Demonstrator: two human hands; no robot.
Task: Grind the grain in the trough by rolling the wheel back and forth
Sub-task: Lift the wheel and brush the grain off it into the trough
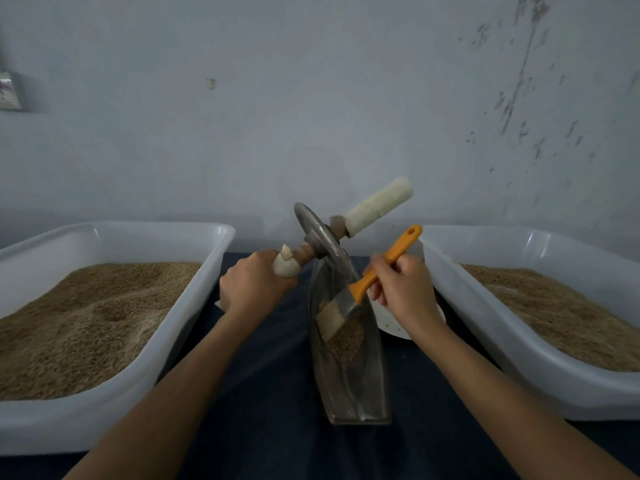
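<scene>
The left hand (254, 287) is wrapped round one cloth-bound handle of the wheel (320, 237), tilting it up at the far end of the trough (346, 382). The right hand (403, 289) pinches an orange brush (372, 277), whose bristles rest on the grain (346, 337) just below that grip. This looks like a gathering step between grinding passes. Next, I'd judge, the brush must go down, the free handle beyond the right hand be taken, and the wheel lowered to roll. The grain lies as a small brown heap mid-trough, coarse-looking.
</scene>
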